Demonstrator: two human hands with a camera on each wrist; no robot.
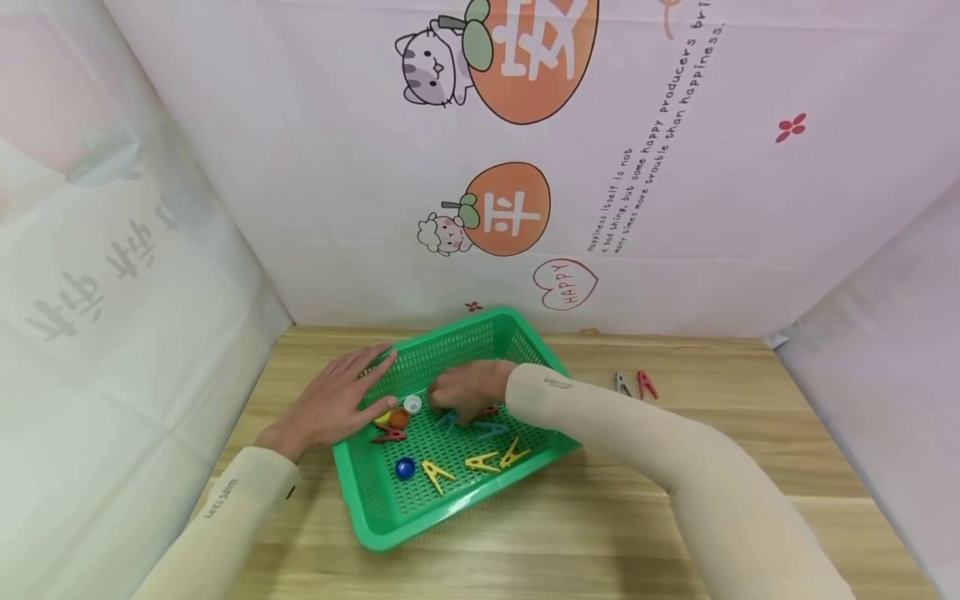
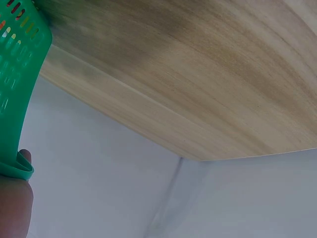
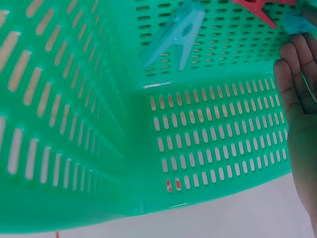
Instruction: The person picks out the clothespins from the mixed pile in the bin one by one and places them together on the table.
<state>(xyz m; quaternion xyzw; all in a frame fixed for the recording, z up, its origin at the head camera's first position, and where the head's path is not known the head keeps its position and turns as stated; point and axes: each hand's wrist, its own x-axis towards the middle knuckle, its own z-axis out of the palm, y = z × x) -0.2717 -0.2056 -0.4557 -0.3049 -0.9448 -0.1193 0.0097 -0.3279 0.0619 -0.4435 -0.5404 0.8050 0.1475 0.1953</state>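
A green plastic basket (image 1: 457, 510) stands on the table with clothespins and bottle caps inside. My left hand (image 1: 335, 398) rests over its left rim, fingers stretched out and thumb over the inside; the left wrist view shows only part of that hand (image 2: 14, 208) at the rim. Down in the basket, my right hand (image 1: 471, 388) pinches a blue clothespin (image 3: 296, 22); its fingertips are partly cut off in the right wrist view. Close by lie another blue clothespin (image 3: 179, 32) and a red clothespin (image 3: 258, 7).
Yellow clothespins (image 1: 437, 476), a blue cap (image 1: 405, 468), a white cap (image 1: 412, 404), an orange cap (image 1: 399, 418) and a red clothespin (image 1: 390, 433) lie in the basket. On the table to the right are a grey clothespin (image 1: 622, 384) and a red one. Printed sheets (image 1: 337, 167) surround the table.
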